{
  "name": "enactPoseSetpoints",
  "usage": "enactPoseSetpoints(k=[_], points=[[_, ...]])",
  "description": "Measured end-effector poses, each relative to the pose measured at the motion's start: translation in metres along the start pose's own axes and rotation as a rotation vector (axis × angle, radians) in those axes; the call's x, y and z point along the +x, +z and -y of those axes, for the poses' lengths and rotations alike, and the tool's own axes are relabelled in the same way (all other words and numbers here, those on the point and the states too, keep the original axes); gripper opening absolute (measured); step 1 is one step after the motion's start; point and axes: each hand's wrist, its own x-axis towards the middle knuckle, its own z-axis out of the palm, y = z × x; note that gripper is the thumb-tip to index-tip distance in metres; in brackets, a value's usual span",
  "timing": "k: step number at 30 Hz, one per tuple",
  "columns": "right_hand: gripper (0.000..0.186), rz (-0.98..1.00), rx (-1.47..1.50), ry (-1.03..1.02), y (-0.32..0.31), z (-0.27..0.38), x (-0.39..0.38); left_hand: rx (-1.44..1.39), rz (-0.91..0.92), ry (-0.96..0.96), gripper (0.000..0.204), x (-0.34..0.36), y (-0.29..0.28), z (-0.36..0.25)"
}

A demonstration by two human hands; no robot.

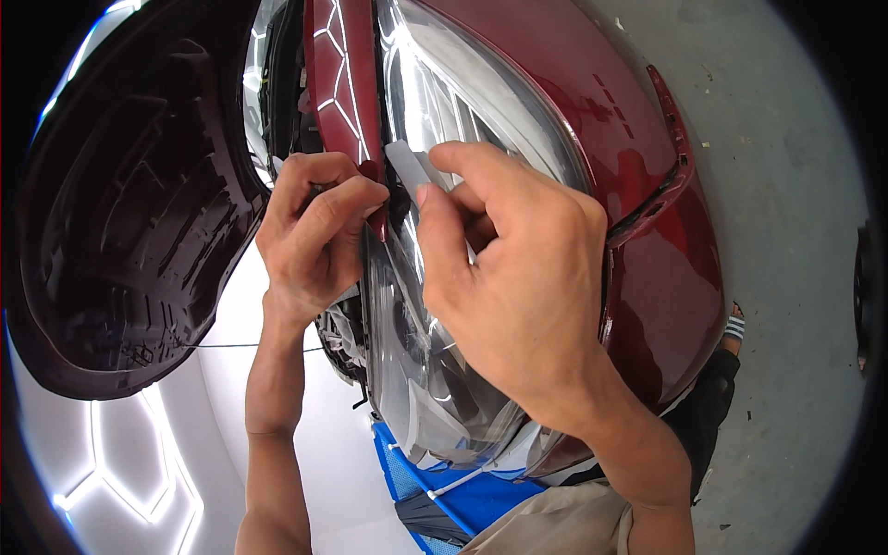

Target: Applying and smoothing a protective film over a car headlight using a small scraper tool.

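My left hand [310, 231] is closed, its fingertips pinched at the tip of a narrow red body panel [338, 74] alongside a clear headlight [416, 407]; what they grip is hidden. Between the thumb and fingers of my right hand [513, 268] is a small light-grey flat tool [402, 162], angled toward the dark gap where panel and headlight meet, just right of my left fingertips.
The red car body [652, 314] curves around at the right, above grey floor [777, 185]. A raised dark hood [120, 213] fills the upper left. Lit hexagon fixtures [129, 467] show lower left. A blue mat [453, 486], my dark-clad leg and sandalled foot [733, 333] appear below.
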Motion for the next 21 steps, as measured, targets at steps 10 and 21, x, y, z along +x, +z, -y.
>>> enactPoseSetpoints(k=[10,21], points=[[0.012,0.086,-0.032,-0.009,-0.004,0.012,-0.012,0.003,0.01,-0.043,0.028,0.002,0.0,-0.009],[0.014,0.141,-0.016,0.003,-0.006,0.009,-0.005,-0.049,-0.079,-0.148,0.023,-0.021,-0.012,-0.034]])
